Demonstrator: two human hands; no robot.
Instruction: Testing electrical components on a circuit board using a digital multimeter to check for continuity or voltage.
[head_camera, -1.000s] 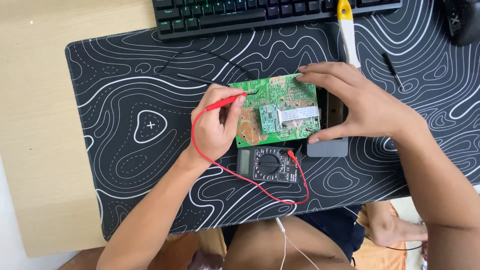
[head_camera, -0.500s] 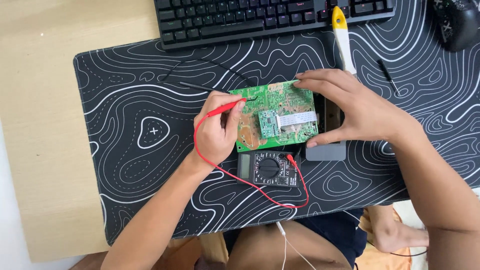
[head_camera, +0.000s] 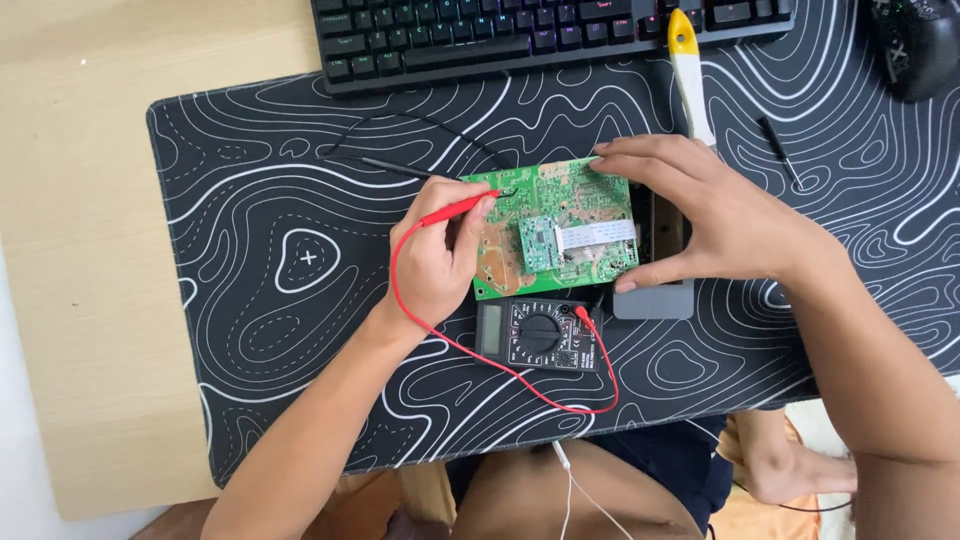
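Nearest the person, a black multimeter (head_camera: 540, 334) is lying on the patterned mat (head_camera: 250, 300) that is covering the wooden worktop (head_camera: 80, 200), its red lead (head_camera: 480, 360) looping out and up to the left hand (head_camera: 440, 262). That hand is pinching the red probe (head_camera: 455, 209) between its fingers, the tip sitting at the left edge of the green circuit board (head_camera: 560, 240). The right hand (head_camera: 715, 215) is gripping the board's right side, thumb below and fingers above. A black probe (head_camera: 400, 168) is lying just beyond. Farther off, a yellow-handled tool (head_camera: 688, 70), a keyboard (head_camera: 540, 35) and a mouse (head_camera: 915, 45) are resting.
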